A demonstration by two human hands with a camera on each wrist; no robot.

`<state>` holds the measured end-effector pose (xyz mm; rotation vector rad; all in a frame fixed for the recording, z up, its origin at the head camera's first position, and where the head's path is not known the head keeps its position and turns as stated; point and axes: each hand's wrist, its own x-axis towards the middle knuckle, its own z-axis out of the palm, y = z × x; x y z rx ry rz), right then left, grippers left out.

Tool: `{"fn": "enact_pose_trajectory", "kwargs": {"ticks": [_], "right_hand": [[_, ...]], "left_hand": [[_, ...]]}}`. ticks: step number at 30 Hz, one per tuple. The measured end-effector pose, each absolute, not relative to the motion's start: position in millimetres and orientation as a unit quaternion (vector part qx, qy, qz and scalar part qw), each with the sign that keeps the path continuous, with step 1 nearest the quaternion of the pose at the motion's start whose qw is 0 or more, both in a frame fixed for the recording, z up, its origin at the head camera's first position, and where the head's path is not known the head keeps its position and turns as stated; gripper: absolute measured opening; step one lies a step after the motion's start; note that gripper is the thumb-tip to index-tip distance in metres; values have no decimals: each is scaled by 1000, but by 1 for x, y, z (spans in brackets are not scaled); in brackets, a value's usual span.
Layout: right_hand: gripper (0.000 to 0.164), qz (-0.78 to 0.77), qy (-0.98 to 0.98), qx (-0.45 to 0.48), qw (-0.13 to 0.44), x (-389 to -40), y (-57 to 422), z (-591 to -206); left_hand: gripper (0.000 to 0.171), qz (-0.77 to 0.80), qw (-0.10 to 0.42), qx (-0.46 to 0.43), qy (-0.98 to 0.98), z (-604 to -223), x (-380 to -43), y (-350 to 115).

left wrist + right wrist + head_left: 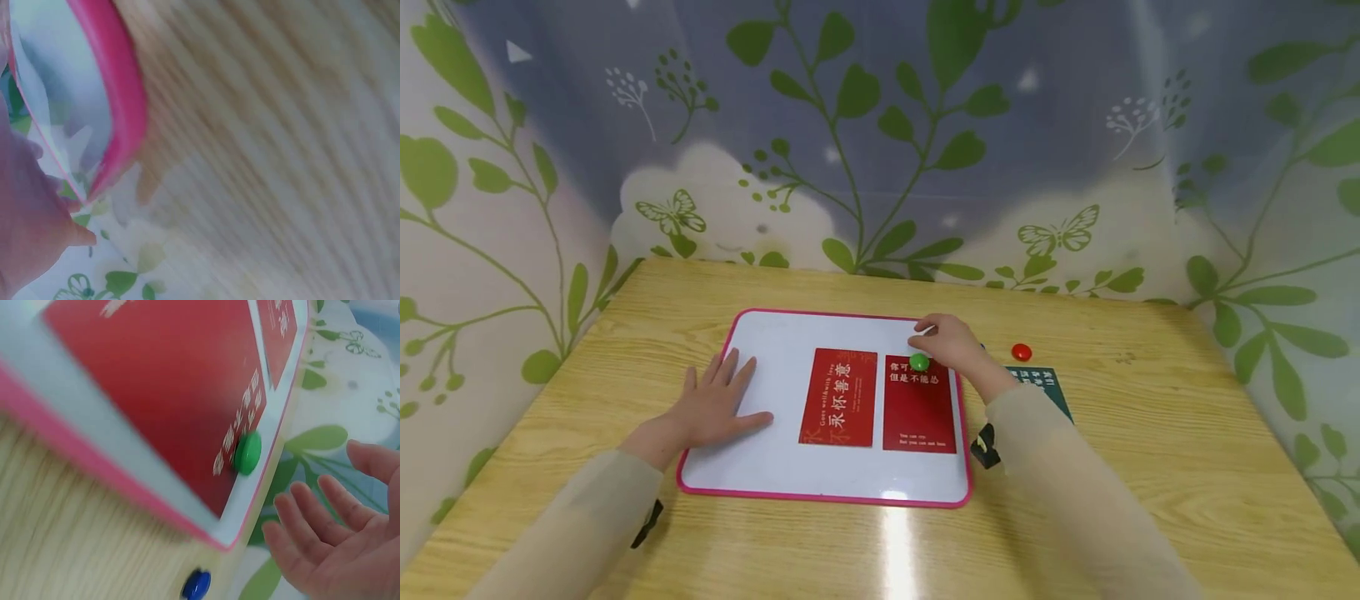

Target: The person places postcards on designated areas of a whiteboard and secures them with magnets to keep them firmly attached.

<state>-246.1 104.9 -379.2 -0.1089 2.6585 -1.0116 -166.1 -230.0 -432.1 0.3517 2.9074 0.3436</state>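
Observation:
A whiteboard (775,471) with a pink frame lies flat on the table. My left hand (715,407), fingers spread, rests at its left side. On the board are two red cards with white characters, a left card (840,398) and a right card (919,417). A round green magnet (920,362) sits at the top edge of the right card, also seen as the green magnet (248,453) in the right wrist view. My right hand (951,342) hovers by the board's upper right corner, its fingers relaxed and holding nothing, apart from the green magnet.
Right of the board lie a red magnet (1022,352) and a dark green card (1047,387), partly hidden by my right sleeve. A blue magnet (197,585) lies on the table near the board's corner. A patterned curtain (880,167) closes off the wooden table's back.

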Motion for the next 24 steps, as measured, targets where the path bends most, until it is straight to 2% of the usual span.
{"fn": "enact_pose_trajectory", "kwargs": {"ticks": [6,11,17,24], "right_hand": [[42,-341,931,-36,128,-243,126,-374],[44,-335,934,-26,120,-242,145,-372],[44,-322,940,-18,114,-244,168,-375],[44,-303,948,-14,100,-243,190,-374]], "left_hand": [[90,114,48,168,978,-427,-167,-213],[87,110,37,222,968,-421,-163,-191],[88,103,57,271,955,-423,-154,-169],[88,75,111,299,945,-430,-143,-155]]}}
